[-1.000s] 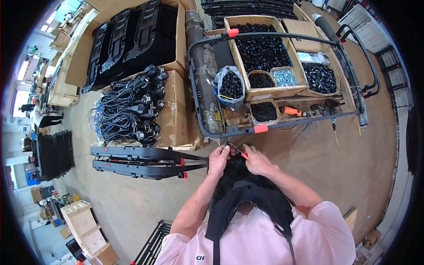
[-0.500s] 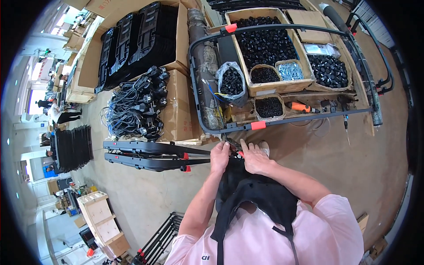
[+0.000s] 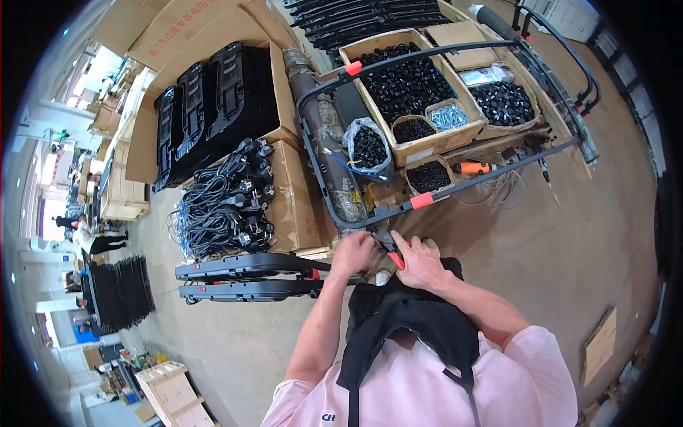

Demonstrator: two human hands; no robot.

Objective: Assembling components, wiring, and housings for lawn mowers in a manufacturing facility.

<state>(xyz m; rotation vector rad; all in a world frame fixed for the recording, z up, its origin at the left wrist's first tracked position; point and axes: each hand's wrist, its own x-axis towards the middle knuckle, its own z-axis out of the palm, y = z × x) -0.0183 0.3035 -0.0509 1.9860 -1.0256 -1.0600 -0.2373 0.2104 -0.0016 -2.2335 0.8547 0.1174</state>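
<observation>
My right hand (image 3: 420, 265) is wrapped round a pair of red-handled pliers (image 3: 385, 240), index finger stretched along them, their dark jaws pointing at the frame's near edge. Close beside the jaws, my left hand (image 3: 353, 252) has its fingers curled together; what they pinch, if anything, is hidden. Just beyond both hands lies the near corner of a black tubular frame (image 3: 380, 213) with red tabs, resting across the bench. Left of my left hand, two long black housings (image 3: 245, 267) with red clips stick out side by side.
A wooden box of black caps (image 3: 405, 89), a bag of small black parts (image 3: 368, 147) and an orange-handled screwdriver (image 3: 475, 168) lie within the frame. Bundled plug cables (image 3: 224, 199) sit on a carton at left. Black panels (image 3: 213, 107) fill another carton behind.
My view has turned and shifted slightly. My left hand has come away a little from the pliers, its fingers curling. The pliers in my right hand now show more plainly.
</observation>
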